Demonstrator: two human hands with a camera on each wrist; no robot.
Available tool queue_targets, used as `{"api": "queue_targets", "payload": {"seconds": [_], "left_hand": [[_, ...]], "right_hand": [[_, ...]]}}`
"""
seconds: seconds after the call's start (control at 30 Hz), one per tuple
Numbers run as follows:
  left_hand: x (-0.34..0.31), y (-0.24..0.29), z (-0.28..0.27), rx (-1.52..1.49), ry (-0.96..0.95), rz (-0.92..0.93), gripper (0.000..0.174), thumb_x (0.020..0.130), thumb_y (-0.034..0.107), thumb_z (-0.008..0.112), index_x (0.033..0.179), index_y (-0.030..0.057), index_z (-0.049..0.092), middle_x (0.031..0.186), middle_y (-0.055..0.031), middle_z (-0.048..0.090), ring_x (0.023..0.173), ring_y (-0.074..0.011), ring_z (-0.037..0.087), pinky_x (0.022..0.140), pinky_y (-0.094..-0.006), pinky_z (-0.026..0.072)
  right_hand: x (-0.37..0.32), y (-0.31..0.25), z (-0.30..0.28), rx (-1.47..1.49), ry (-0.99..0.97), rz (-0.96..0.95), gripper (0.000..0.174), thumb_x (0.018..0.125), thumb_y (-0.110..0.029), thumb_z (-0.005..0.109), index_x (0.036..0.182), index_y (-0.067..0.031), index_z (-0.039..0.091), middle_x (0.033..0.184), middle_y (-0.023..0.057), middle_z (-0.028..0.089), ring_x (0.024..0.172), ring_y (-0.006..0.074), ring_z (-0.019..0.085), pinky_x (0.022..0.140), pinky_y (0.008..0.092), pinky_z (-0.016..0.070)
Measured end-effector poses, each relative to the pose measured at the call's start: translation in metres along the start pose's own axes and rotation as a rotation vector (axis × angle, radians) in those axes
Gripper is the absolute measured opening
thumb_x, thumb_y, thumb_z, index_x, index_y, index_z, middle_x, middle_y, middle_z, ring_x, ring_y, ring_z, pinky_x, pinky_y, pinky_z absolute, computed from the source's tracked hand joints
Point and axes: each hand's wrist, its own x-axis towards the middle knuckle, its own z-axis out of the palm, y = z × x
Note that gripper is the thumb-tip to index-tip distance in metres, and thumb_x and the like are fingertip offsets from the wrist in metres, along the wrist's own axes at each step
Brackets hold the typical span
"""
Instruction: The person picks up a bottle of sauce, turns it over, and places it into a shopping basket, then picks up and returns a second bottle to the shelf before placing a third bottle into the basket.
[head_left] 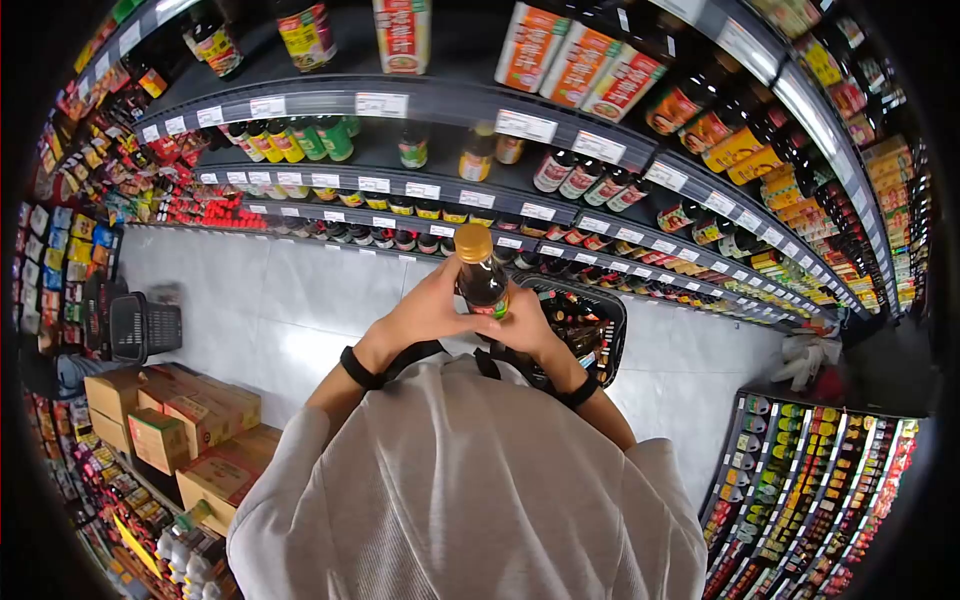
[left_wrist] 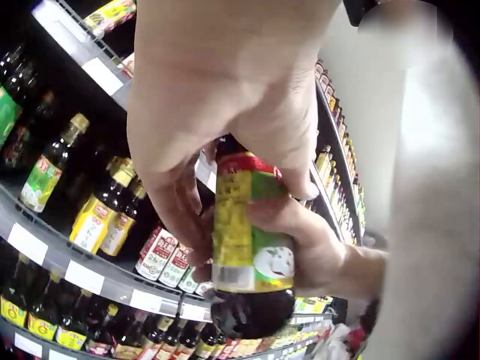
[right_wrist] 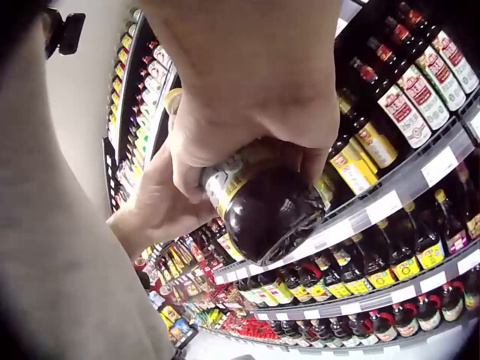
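The fingers of both hands, left hand (head_left: 424,308) and right hand (head_left: 530,325), are curled around one dark glass bottle (head_left: 485,284), grasping it from opposite sides. It sits between the palms, so neither hand is clearly nearer to it. In the head view its long axis runs roughly near to far, the yellow cap (head_left: 473,242) at the far end and the green-and-yellow label (left_wrist: 234,225) at the near end, partly covered by fingers; the exact tilt is hard to tell.

Below and to the right, partly behind the right forearm, is a black basket (head_left: 621,330) holding dark packages; the right hand is the nearer one to it. Farther off, a shelf (head_left: 328,104) of bottles and cartons curves across the far side. Cardboard boxes (head_left: 215,408) are stacked at near left, with another basket (head_left: 130,328) beyond them.
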Motion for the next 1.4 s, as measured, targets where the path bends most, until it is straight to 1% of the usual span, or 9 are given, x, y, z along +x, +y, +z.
{"api": "queue_targets", "payload": {"seconds": [0.2, 0.37, 0.67, 0.77, 0.83, 1.0, 1.17, 1.27, 1.4], "left_hand": [[-0.016, -0.028, -0.109, 0.074, -0.068, -0.132, 0.086, 0.071, 0.029, 0.090, 0.139, 0.0018, 0.046, 0.123, -0.0232, 0.065, 0.112, -0.0410, 0.064, 0.096, -0.0437, 0.0516], [-0.017, -0.070, -0.144, 0.143, 0.054, 0.087, 0.077, 0.073, 0.026, 0.087, 0.137, 0.0044, 0.049, 0.127, -0.0207, 0.062, 0.116, -0.0423, 0.061, 0.098, -0.0452, 0.0508], [0.007, -0.092, -0.154, 0.208, 0.089, 0.264, 0.080, 0.082, 0.030, 0.083, 0.148, 0.0089, 0.044, 0.144, -0.0192, 0.053, 0.128, -0.0400, 0.054, 0.106, -0.0431, 0.0484], [0.001, -0.097, -0.157, 0.113, 0.053, 0.208, 0.078, 0.084, 0.032, 0.082, 0.148, 0.0078, 0.045, 0.145, -0.0188, 0.052, 0.127, -0.0391, 0.055, 0.104, -0.0424, 0.0496], [-0.006, -0.099, -0.160, 0.081, 0.023, 0.099, 0.073, 0.084, 0.030, 0.082, 0.145, 0.0069, 0.049, 0.142, -0.0183, 0.055, 0.121, -0.0349, 0.060, 0.101, -0.0412, 0.0526], [-0.019, -0.095, -0.163, 0.009, -0.014, -0.055, 0.065, 0.085, 0.029, 0.082, 0.140, 0.0054, 0.055, 0.134, -0.0184, 0.061, 0.111, -0.0322, 0.067, 0.095, -0.0400, 0.0562], [-0.019, -0.096, -0.163, 0.012, 0.009, -0.127, 0.065, 0.086, 0.033, 0.081, 0.137, 0.0019, 0.056, 0.131, -0.0191, 0.063, 0.108, -0.0329, 0.069, 0.092, -0.0410, 0.0578], [-0.019, -0.091, -0.160, 0.018, 0.010, -0.158, 0.065, 0.087, 0.035, 0.080, 0.136, 0.0002, 0.057, 0.130, -0.0195, 0.063, 0.107, -0.0325, 0.070, 0.091, -0.0407, 0.0581], [-0.019, -0.091, -0.159, 0.034, -0.009, -0.218, 0.063, 0.087, 0.035, 0.080, 0.135, -0.0001, 0.058, 0.129, -0.0201, 0.064, 0.106, -0.0319, 0.070, 0.091, -0.0394, 0.0580]], "right_hand": [[0.070, -0.021, 0.091, 0.019, 0.052, 0.141, 0.063, 0.072, -0.030, 0.085, 0.122, -0.0033, 0.057, 0.100, 0.0155, 0.071, 0.092, 0.0359, 0.072, 0.080, 0.0390, 0.0554], [0.115, -0.034, 0.126, -0.165, 0.219, 0.083, 0.068, 0.072, -0.020, 0.083, 0.129, -0.0015, 0.052, 0.120, 0.0232, 0.063, 0.107, 0.0399, 0.067, 0.088, 0.0427, 0.0543], [0.157, 0.035, 0.128, -0.061, 0.447, 0.003, 0.058, 0.072, -0.012, 0.082, 0.124, -0.0022, 0.058, 0.112, 0.0173, 0.063, 0.106, 0.0404, 0.061, 0.090, 0.0447, 0.0511], [0.191, 0.061, 0.110, -0.385, 0.567, 0.078, 0.062, 0.071, -0.017, 0.087, 0.123, -0.0009, 0.057, 0.113, 0.0185, 0.060, 0.110, 0.0412, 0.056, 0.092, 0.0461, 0.0480], [0.213, 0.064, 0.105, -0.139, 0.662, 0.110, 0.063, 0.071, -0.020, 0.089, 0.122, 0.0008, 0.057, 0.115, 0.0192, 0.059, 0.110, 0.0403, 0.059, 0.091, 0.0444, 0.0496], [0.251, 0.095, 0.106, -0.158, 0.725, 0.169, 0.070, 0.073, -0.023, 0.089, 0.127, 0.0014, 0.053, 0.111, 0.0189, 0.069, 0.103, 0.0354, 0.067, 0.091, 0.0416, 0.0512], [0.282, 0.119, 0.112, -0.133, 0.825, 0.214, 0.085, 0.073, -0.021, 0.088, 0.139, 0.0030, 0.041, 0.120, 0.0252, 0.065, 0.111, 0.0433, 0.063, 0.093, 0.0447, 0.0500], [0.297, 0.108, 0.109, -0.232, 0.821, 0.179, 0.079, 0.071, -0.017, 0.089, 0.133, 0.0043, 0.044, 0.121, 0.0294, 0.063, 0.111, 0.0485, 0.060, 0.093, 0.0484, 0.0488], [0.311, 0.121, 0.116, -0.242, 0.889, 0.182, 0.069, 0.072, -0.013, 0.088, 0.121, 0.0087, 0.047, 0.104, 0.0259, 0.068, 0.101, 0.0449, 0.065, 0.090, 0.0476, 0.0498]]}}
